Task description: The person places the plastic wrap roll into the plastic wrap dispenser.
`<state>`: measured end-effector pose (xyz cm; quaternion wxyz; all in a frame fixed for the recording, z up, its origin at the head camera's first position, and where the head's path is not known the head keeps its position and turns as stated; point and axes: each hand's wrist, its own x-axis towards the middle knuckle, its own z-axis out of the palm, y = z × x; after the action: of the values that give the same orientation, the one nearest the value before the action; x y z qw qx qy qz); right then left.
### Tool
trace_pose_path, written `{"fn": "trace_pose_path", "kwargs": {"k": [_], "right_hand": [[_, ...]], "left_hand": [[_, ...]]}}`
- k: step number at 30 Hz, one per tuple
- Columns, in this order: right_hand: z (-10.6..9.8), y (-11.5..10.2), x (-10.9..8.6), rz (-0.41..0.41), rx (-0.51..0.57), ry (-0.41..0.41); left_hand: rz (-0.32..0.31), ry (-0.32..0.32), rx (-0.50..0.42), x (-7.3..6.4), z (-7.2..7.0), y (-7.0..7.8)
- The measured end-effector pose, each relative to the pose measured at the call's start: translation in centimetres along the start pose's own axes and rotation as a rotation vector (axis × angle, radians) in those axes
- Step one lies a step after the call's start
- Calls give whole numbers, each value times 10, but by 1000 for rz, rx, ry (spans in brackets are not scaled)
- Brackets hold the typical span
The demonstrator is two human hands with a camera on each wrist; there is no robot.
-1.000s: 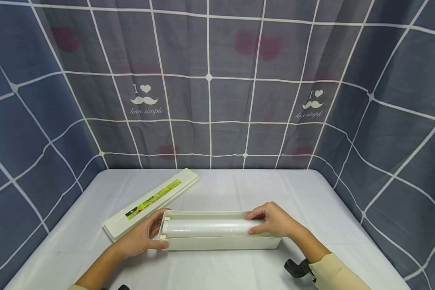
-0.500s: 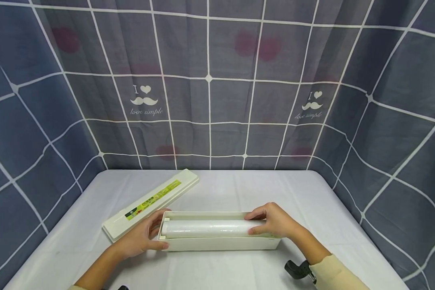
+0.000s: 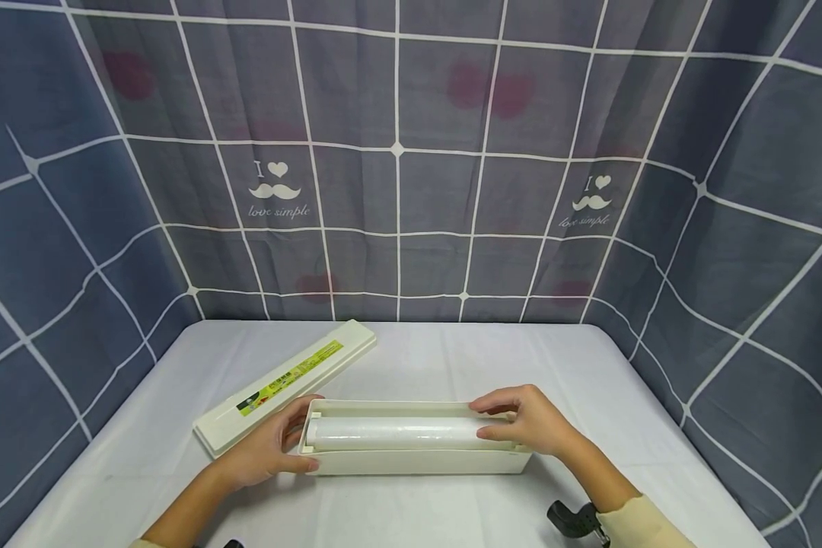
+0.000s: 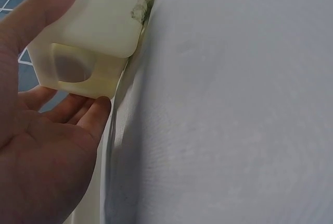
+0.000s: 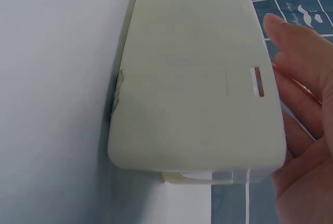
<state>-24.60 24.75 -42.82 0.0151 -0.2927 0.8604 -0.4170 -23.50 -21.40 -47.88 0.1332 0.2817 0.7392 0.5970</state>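
In the head view a long, cream-coloured cling film dispenser box [image 3: 418, 462] stands uncovered on the white table. Lengthwise inside it lies a shiny white roll of cling film [image 3: 397, 433]. My left hand [image 3: 270, 447] grips the box's left end; the left wrist view has the thumb [image 4: 49, 10] against the front wall and the fingertips at the end wall. Over the right end of the roll, my right hand [image 3: 534, 421] has thumb and fingers spread apart, fingertips by the back rim. The right wrist view shows this hand loosely bent beside the box [image 5: 195, 78].
Diagonally behind the left hand lies the box's long cream lid [image 3: 288, 384], with a green and yellow label. A white cloth [image 3: 411, 517] covers the table. Grey-blue checked curtains [image 3: 356, 190] enclose it at the back and both sides.
My right hand has shifted slightly right along the roll and risen a little, its fingers looser. The left hand, box and lid stay in place.
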Motion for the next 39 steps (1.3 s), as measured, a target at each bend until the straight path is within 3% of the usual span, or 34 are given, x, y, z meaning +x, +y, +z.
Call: {"fn": "trace_pose_path", "kwargs": {"k": [14, 28, 39], "right_hand": [[-7, 8, -18, -123, 36, 140], [-10, 25, -34, -162, 127, 218], [-6, 34, -42, -115, 196, 265]], "left_hand": [[32, -3, -2, -1, 0, 0], [31, 3, 6, -1, 1, 1], [17, 9, 19, -2, -1, -1]]}}
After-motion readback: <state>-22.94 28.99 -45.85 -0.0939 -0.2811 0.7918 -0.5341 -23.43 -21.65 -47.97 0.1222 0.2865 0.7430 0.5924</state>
